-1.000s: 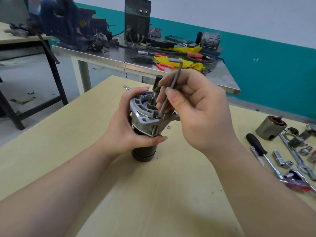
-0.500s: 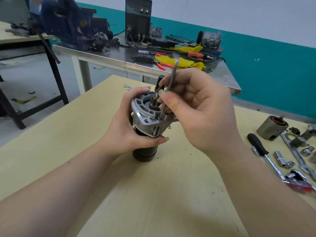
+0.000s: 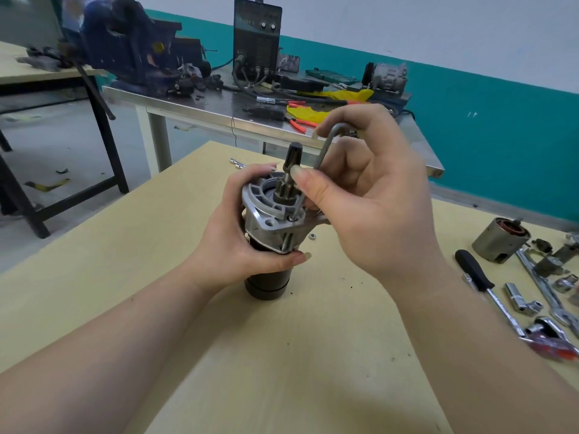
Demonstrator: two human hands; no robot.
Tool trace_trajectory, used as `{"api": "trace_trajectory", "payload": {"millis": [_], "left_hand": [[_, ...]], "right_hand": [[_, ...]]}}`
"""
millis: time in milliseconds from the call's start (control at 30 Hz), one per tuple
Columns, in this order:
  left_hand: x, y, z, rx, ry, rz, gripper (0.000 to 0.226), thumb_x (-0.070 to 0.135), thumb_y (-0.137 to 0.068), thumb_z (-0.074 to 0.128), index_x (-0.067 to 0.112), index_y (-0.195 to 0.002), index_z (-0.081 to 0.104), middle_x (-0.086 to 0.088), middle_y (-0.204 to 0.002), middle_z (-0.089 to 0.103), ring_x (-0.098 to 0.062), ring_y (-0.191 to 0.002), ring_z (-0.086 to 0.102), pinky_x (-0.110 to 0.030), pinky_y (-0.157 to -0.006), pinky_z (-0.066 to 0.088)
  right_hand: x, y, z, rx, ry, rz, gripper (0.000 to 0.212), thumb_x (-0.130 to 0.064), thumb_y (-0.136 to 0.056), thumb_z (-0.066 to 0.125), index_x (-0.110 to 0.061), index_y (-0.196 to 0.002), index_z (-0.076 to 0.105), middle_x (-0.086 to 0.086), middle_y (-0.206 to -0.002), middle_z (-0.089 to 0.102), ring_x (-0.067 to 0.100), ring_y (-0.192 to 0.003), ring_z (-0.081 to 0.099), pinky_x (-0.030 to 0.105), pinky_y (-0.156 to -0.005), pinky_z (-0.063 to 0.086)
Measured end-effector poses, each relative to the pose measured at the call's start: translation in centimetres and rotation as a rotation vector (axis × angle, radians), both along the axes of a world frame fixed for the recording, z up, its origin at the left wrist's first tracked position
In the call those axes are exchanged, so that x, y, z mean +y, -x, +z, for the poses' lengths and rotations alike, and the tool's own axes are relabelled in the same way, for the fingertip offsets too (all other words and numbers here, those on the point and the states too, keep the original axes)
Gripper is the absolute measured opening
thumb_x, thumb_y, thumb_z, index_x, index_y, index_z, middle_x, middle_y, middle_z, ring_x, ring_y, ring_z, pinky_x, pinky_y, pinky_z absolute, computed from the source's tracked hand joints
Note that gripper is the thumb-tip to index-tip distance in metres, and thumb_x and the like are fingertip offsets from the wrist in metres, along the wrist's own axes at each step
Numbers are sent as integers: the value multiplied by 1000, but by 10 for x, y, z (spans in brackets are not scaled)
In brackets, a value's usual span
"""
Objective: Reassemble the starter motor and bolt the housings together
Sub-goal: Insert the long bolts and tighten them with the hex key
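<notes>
From the head camera, the grey and black metal starter motor (image 3: 272,233) stands upright near the middle of the pale wooden bench (image 3: 156,277). The left hand (image 3: 233,242) wraps round its silver top housing from 9 o'clock, its grip closed on the motor. The right hand (image 3: 369,195) pinches the bent silver hex key (image 3: 326,151), whose tip sits in a bolt (image 3: 292,218) on the housing at 3 o'clock of the dark gear shaft (image 3: 289,170). Since a second ago the key's short arm has swung round, and the fingers have spread. At 3 o'clock on the bench lie a black-handled screwdriver (image 3: 476,274) and shiny silver sockets (image 3: 517,300).
</notes>
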State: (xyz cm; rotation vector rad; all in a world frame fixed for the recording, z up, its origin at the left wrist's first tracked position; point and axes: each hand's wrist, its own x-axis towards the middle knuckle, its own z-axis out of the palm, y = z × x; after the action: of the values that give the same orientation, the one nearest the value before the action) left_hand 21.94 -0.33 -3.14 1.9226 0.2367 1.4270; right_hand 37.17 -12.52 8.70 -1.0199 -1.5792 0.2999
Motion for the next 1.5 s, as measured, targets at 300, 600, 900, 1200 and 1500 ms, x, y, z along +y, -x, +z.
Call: {"api": "trace_trajectory", "payload": {"millis": [300,600,900,1200,1500], "left_hand": [[-1,-1,-1,-4,29,-1,107,22,-66,103,32,-152,41,2,-145,58,-30,-135,62,-37,-110,53],[-3,-1,1,-4,10,-16,106,24,-66,102,37,-151,40,10,-144,56,-26,-135,61,-31,-109,52],[-5,0,4,8,-22,-13,105,23,-67,100,25,-150,37,10,-142,56,-23,-134,62,-32,-110,51],[-4,0,2,7,-35,-15,106,25,-67,102,29,-152,38,7,-144,55,-25,-135,61,-31,-110,51],[-4,-4,-1,-10,-27,-13,104,27,-70,103,31,-153,40,-8,-149,54,-33,-139,59,-38,-110,53]], "right_hand": [[6,15,-7,73,22,-100,39,-6,-98,72,-27,-131,69,4,-71,60,22,-66,69,38,-61,62],[6,6,-5,73,45,-5,69,-3,-95,74,-36,-147,43,15,-72,55,30,-64,65,50,-63,62],[7,17,-16,351,5,68,27,-1,-95,74,-17,-116,72,3,-73,62,12,-62,61,29,-61,57],[7,9,-5,199,27,123,53,0,-98,68,-32,-138,55,16,-75,48,33,-59,55,53,-60,60],[8,18,-12,-37,-218,-28,38,3,-106,55,-11,-141,59,-17,-90,63,17,-71,67,31,-65,55]]}}
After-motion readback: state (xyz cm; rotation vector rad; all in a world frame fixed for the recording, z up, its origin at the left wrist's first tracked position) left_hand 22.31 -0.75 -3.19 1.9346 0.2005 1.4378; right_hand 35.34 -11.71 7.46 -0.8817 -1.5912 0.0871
